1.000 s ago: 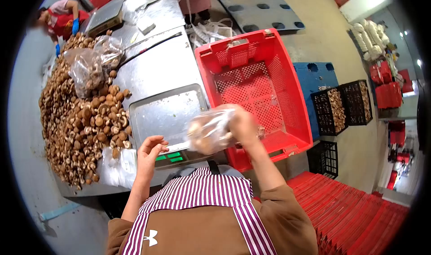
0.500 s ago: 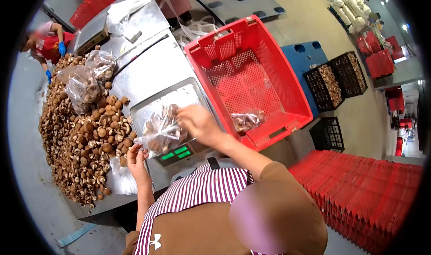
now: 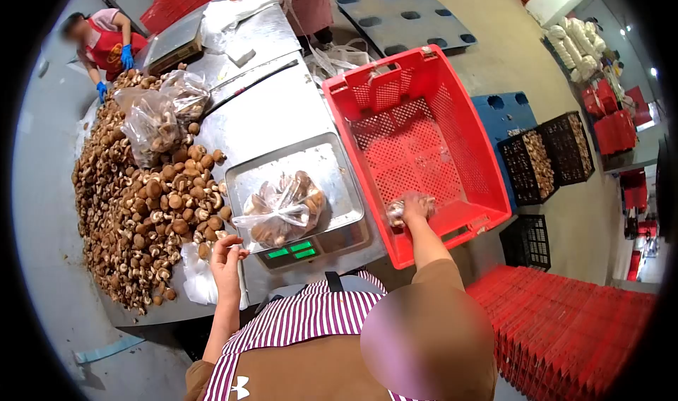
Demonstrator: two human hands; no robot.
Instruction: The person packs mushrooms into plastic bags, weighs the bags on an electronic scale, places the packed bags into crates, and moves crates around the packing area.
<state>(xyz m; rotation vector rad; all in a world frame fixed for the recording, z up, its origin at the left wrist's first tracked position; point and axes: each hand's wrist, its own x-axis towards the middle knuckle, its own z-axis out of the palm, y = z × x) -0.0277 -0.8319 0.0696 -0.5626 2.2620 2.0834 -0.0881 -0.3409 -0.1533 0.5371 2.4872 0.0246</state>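
On the metal tray of the scale (image 3: 344,216) lies a tied clear bag of mushrooms (image 3: 284,209). My left hand (image 3: 227,255) is beside the tray's lower left corner, fingers curled with the fingertips near each other; whether it pinches anything is too small to tell. Inside the red crate (image 3: 438,147), at its near end, my right hand (image 3: 417,207) reaches down onto another bag of mushrooms (image 3: 397,212), its fingers partly hidden. A large heap of loose mushrooms (image 3: 152,210) covers the table's left side, with filled bags (image 3: 152,122) on it.
White plastic bags (image 3: 200,274) lie at the table's near edge. A co-worker in red (image 3: 106,44) with blue gloves is at the heap's far end; another person (image 3: 307,6) stands behind the table. Black crates (image 3: 530,164) and stacked red crates (image 3: 565,323) are at the right.
The bag in my right hand went onto the scale and was let go. My right hand then moved right into the red crate, onto the bag there. My left hand stayed near the scale.
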